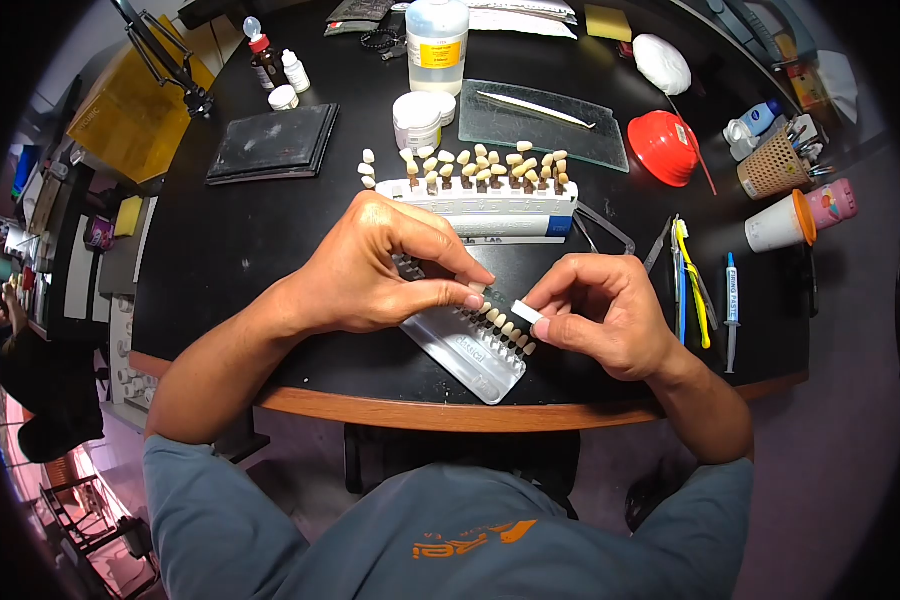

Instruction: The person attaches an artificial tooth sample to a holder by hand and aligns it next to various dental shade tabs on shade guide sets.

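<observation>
My left hand (400,265) pinches a small tooth-shaped piece (477,288) between thumb and fingertip, just over a silver shade guide (460,355). A row of tooth-coloured tabs (505,325) runs along that guide, which lies slanted on the black table (320,360). To the right, my right hand (600,310) holds a small white block (527,312) between thumb and fingers, a short gap from the piece in the left. Behind both hands stands a white holder (490,210) with many tooth tabs on its top; the left hand hides part of its front.
A glass plate (540,135) with a white tool, a red bowl (662,148), white jars (417,122) and a clear bottle (437,50) stand farther back. Toothbrushes (692,285), a syringe (732,310) and a cup (775,222) are at the right. A dark case (272,143) lies left.
</observation>
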The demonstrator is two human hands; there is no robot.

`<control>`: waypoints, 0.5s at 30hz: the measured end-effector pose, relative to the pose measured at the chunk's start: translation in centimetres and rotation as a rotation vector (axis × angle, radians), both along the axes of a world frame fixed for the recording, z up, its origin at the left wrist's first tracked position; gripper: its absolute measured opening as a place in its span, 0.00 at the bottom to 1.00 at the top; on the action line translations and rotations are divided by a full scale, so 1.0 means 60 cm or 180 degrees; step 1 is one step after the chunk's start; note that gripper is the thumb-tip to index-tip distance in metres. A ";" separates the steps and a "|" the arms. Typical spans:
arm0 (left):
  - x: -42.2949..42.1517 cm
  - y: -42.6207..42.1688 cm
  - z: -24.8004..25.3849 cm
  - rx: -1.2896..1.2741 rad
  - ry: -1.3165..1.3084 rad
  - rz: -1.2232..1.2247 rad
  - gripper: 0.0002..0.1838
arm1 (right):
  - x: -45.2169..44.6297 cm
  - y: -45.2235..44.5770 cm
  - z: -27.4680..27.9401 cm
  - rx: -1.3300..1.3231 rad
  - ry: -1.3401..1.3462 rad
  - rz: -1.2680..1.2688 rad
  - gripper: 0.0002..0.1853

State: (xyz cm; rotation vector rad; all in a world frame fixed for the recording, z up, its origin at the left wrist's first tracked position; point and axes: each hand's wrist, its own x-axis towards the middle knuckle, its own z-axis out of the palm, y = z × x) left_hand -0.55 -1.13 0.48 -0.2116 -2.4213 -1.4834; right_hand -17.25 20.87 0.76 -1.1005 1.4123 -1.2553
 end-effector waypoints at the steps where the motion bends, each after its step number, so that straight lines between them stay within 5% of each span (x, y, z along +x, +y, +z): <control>1: 0.000 0.000 0.001 0.0002 -0.0013 0.0030 0.11 | 0.000 0.000 0.001 0.0009 0.0001 -0.0008 0.05; 15: 0.000 0.001 -0.006 0.0251 -0.0097 0.0461 0.12 | 0.005 0.000 0.005 -0.0010 -0.0156 -0.0332 0.07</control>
